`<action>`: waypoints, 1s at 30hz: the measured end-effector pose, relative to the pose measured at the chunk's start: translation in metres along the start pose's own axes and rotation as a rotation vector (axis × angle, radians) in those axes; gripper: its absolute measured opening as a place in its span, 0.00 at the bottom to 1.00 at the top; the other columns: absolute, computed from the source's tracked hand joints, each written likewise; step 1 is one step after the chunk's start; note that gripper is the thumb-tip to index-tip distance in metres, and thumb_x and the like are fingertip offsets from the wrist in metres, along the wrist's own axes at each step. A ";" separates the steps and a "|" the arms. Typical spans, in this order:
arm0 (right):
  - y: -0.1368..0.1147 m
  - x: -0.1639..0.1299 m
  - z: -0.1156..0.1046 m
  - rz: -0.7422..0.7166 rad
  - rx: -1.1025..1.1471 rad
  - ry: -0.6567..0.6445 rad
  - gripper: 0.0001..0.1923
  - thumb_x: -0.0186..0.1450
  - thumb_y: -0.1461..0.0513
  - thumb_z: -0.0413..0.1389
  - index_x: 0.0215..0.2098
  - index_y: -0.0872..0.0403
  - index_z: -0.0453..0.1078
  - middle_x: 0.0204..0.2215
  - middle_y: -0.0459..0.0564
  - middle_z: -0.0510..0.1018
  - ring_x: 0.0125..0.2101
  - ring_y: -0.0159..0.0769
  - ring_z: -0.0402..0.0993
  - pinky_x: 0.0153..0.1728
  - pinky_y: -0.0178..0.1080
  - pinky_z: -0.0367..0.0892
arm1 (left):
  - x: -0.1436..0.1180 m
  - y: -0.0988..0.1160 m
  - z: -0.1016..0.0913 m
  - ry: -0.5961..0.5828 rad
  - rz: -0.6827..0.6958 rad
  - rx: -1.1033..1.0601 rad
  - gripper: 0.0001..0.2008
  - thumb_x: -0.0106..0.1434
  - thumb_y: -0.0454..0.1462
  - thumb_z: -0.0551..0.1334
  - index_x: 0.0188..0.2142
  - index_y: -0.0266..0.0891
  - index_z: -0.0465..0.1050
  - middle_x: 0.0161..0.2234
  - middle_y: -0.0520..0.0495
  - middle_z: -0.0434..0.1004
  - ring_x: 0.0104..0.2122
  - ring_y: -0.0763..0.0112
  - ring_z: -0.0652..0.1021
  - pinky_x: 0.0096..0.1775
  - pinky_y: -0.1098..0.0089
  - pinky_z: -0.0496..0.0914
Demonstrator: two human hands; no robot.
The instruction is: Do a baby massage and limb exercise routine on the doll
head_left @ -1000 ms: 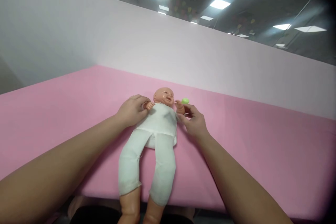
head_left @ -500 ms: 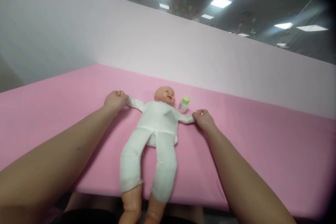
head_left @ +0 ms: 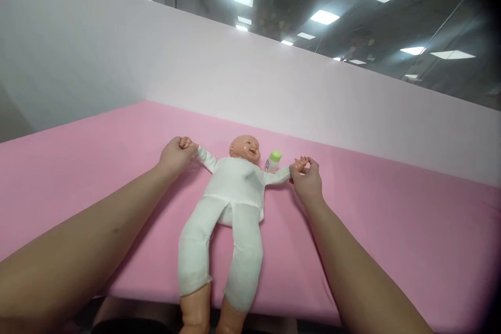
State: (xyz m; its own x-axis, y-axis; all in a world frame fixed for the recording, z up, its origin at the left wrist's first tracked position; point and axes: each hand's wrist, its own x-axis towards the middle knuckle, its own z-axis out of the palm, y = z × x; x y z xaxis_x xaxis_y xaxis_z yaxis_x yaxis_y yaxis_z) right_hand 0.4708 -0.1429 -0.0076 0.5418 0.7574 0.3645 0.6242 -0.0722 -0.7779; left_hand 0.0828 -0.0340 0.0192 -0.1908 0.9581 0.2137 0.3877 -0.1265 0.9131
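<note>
Lying on its back on the pink table, the doll looked light and floppy: a soft cloth body in a white suit, with hard plastic head, hands and feet. By that look, its limp sleeves would sag if gripped, so the stiff little hands and wrists seemed the surest places to take hold. Its legs ran toward the person and its feet hung past the table's near edge.

Left of the doll's head, the left hand was closed around the doll's outstretched hand, fingers curled tight, the bare forearm reaching in from the lower left and lying low over the table. Just right of the doll's head stood a small bottle with a green cap, near the doll's shoulder. Further right of the head, the right hand pinched the doll's other hand between thumb and fingertips, wrist slightly raised, forearm coming from the lower right. Both doll arms were drawn out wide.
</note>
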 end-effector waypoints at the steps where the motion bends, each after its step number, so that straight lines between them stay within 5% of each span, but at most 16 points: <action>1: -0.007 -0.005 -0.001 -0.025 0.036 0.032 0.43 0.67 0.47 0.59 0.73 0.52 0.50 0.54 0.58 0.80 0.44 0.45 0.82 0.45 0.43 0.77 | -0.005 0.004 0.001 0.000 0.057 0.007 0.14 0.57 0.41 0.68 0.41 0.43 0.70 0.38 0.48 0.79 0.33 0.66 0.78 0.34 0.67 0.72; 4: -0.031 -0.023 0.000 -0.210 0.132 0.034 0.40 0.65 0.50 0.63 0.71 0.48 0.56 0.56 0.54 0.80 0.45 0.43 0.81 0.47 0.42 0.77 | -0.027 0.020 0.010 -0.029 0.237 0.097 0.19 0.60 0.45 0.68 0.50 0.45 0.73 0.46 0.48 0.81 0.36 0.67 0.78 0.38 0.68 0.72; 12: -0.051 -0.049 0.018 -0.624 0.074 -0.256 0.12 0.66 0.54 0.65 0.47 0.44 0.81 0.48 0.49 0.84 0.48 0.48 0.80 0.54 0.52 0.74 | -0.057 0.029 0.028 -0.429 0.666 0.336 0.15 0.62 0.41 0.64 0.48 0.47 0.82 0.50 0.46 0.80 0.44 0.58 0.81 0.47 0.62 0.74; 21: -0.056 -0.051 0.017 -0.635 0.027 -0.415 0.12 0.66 0.60 0.64 0.48 0.41 0.81 0.47 0.46 0.84 0.49 0.47 0.79 0.49 0.49 0.74 | -0.046 0.032 0.011 -0.584 0.698 0.451 0.17 0.61 0.37 0.62 0.47 0.49 0.84 0.47 0.47 0.79 0.39 0.64 0.81 0.41 0.66 0.73; 30: -0.053 -0.053 0.025 -0.587 -0.026 -0.391 0.10 0.65 0.61 0.63 0.45 0.46 0.77 0.40 0.47 0.82 0.41 0.45 0.76 0.43 0.47 0.71 | -0.050 0.032 0.016 -0.498 0.719 0.493 0.15 0.63 0.40 0.62 0.48 0.45 0.81 0.48 0.46 0.78 0.38 0.64 0.80 0.39 0.66 0.71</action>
State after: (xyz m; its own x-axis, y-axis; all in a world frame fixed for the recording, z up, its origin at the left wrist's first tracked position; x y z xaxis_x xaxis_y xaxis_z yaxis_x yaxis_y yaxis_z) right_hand 0.3950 -0.1634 0.0016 -0.1276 0.8535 0.5053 0.7673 0.4077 -0.4949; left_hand 0.1194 -0.0821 0.0319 0.5907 0.7090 0.3852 0.6147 -0.7047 0.3544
